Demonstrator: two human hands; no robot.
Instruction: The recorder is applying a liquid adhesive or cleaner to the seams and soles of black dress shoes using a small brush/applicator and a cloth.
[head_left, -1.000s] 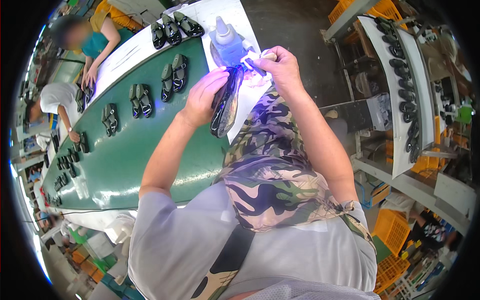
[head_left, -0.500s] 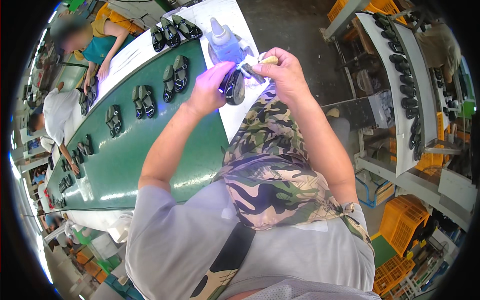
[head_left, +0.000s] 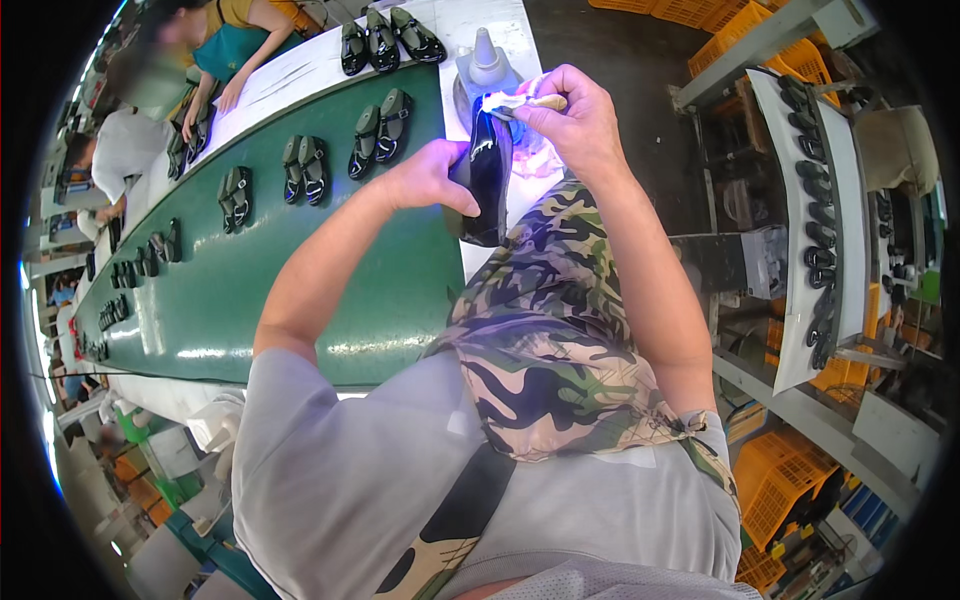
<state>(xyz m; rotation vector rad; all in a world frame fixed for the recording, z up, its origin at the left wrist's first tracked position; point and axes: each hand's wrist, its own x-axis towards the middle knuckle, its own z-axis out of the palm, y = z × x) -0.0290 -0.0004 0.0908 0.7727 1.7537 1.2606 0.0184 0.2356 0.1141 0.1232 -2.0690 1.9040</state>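
My left hand [head_left: 432,180] is closed around a glossy black shoe [head_left: 488,178], thumb on its near side. The shoe is held over the white strip of table beside the green surface, with its far end under bright bluish light. Between thumb and fingers of my right hand [head_left: 582,118] is a small brush-like tool [head_left: 545,101] with a pale wooden handle. Its whitish end meets or nearly meets the far end of the shoe; glare hides the exact contact. Just beyond stands a pale squeeze bottle [head_left: 486,66] with a cone nozzle.
Pairs of black shoes [head_left: 378,130] line the green conveyor belt [head_left: 330,270], and three more [head_left: 380,42] stand on its white border. A co-worker [head_left: 240,50] handles shoes at upper left. At right are a shoe-laden rack [head_left: 800,330] and orange crates [head_left: 785,475].
The shoe has turned, now showing its long glossy side, and my left hand has shifted to its near part. My right hand brings the brush-like tool to its far end. The whole view has shifted.
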